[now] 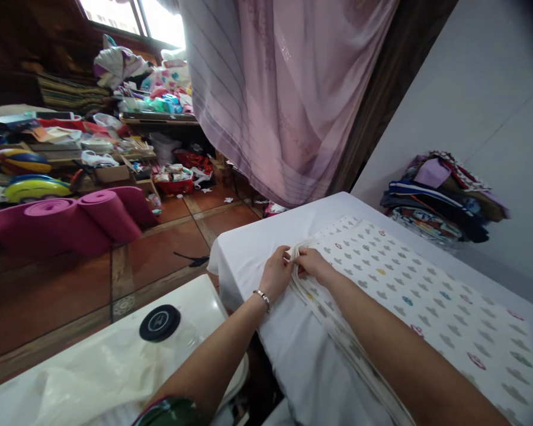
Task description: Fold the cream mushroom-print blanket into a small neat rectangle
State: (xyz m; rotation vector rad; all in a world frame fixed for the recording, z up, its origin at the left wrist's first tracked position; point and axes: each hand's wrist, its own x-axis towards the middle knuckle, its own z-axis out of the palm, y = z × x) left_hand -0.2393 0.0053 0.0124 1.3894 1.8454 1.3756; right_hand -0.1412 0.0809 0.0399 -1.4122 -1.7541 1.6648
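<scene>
Cloud-print cloth (395,284): edge pinched by left grip (277,273), right grip (313,265); black lid (160,323) emblem unreadable.

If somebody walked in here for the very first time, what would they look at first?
Probably the big pink curtain, hanging at the top middle beside the white wall. Next might come the bright pink rolled mats on the floor at the left. In the middle, the left hand and right hand pinch the edge of a cloud-patterned cloth.
</scene>
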